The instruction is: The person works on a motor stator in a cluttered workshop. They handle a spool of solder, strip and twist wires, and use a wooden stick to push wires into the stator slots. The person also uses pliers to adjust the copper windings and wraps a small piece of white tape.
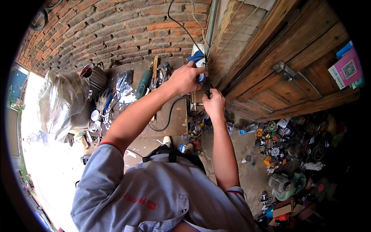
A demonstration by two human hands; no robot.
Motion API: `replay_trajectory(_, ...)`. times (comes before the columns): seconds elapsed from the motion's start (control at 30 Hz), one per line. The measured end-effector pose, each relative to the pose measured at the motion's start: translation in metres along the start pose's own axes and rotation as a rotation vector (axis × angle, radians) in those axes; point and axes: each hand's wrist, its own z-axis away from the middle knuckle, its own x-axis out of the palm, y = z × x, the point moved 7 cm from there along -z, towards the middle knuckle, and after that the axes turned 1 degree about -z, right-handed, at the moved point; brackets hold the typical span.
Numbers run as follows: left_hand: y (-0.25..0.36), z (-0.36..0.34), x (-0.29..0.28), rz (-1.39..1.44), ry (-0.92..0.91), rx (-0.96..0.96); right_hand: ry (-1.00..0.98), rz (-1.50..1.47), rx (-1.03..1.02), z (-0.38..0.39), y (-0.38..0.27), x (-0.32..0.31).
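My left hand [186,79] is at the far right corner of the workbench, its fingers curled against a round blue object [201,77] whose kind I cannot make out. Just beyond the knuckles is a blue and white item [196,57]. Lower and to the right, my right hand [215,103] has its fingers closed at a small dark piece, mostly hidden by the fingertips. A dark cable runs down the wall towards my left hand. Near my left forearm lie a green power tool [143,83] and a wooden-handled tool [155,67].
The brown workbench [176,123] carries a black cable, a plastic bag [124,80] and gloves. A large clear plastic sheet [62,104] hangs at the left. A wooden door [305,73] stands at the right, with piled parts and a motor [280,182] on the floor below.
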Motion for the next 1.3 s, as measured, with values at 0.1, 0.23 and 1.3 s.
replay_trajectory(0.1, 0.0, -0.008, 0.008, -0.025, -0.038, -0.038, -0.112, -0.058, 0.053, -0.001, 0.009, 0.0)
replay_trajectory(0.23, 0.002, -0.008, 0.013, -0.028, -0.048, -0.091, -0.116, -0.123, 0.021, 0.0, 0.008, -0.005)
replay_trajectory(1.3, -0.053, 0.055, -0.051, 0.131, 0.313, -0.296, -0.077, -0.2, -0.062, -0.009, 0.021, -0.001)
